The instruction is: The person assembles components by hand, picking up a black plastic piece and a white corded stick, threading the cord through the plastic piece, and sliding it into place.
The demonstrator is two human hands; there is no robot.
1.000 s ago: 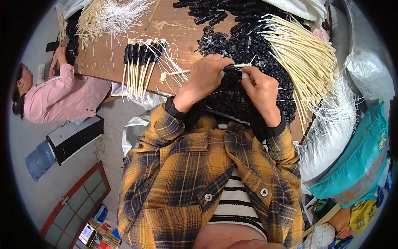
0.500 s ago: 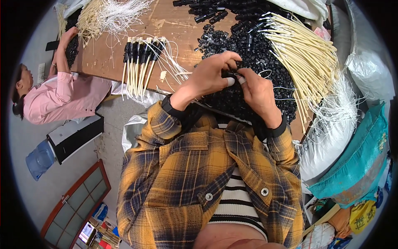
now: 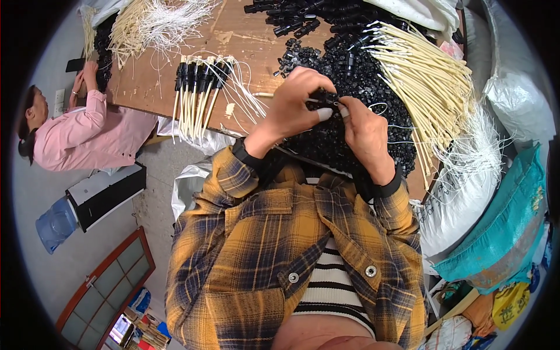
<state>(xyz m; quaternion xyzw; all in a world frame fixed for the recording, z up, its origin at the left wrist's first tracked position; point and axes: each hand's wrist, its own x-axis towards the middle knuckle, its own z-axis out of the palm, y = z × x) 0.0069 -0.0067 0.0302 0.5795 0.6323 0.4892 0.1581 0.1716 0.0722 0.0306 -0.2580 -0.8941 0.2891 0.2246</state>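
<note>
Over a heap of small black plastic pieces [image 3: 373, 87], my left hand [image 3: 294, 105] is closed round a black plastic fitting [image 3: 322, 102]. A cream-coloured cord end [image 3: 263, 94] sticks out on that hand's far left side. My right hand [image 3: 367, 133] pinches at the fitting's right end, thumb and forefinger together; a thin white string [image 3: 379, 108] loops out beside them. What lies between those fingertips is too small to make out. White tape wraps a finger or thumb on each hand. To the left, several finished-looking cream cords with black fittings [image 3: 201, 76] lie side by side.
A large bundle of cream cords [image 3: 423, 81] with white strings lies right of the heap on the brown table [image 3: 251, 26]. Black fittings [image 3: 303, 17] are piled at the back. White and teal sacks [image 3: 496, 227] crowd the right. Another person in pink [image 3: 81, 131] works at the left.
My left hand has opened slightly round the fitting, showing more of it. My right fingers have shifted a little. The other person's hands have come lower and closer together.
</note>
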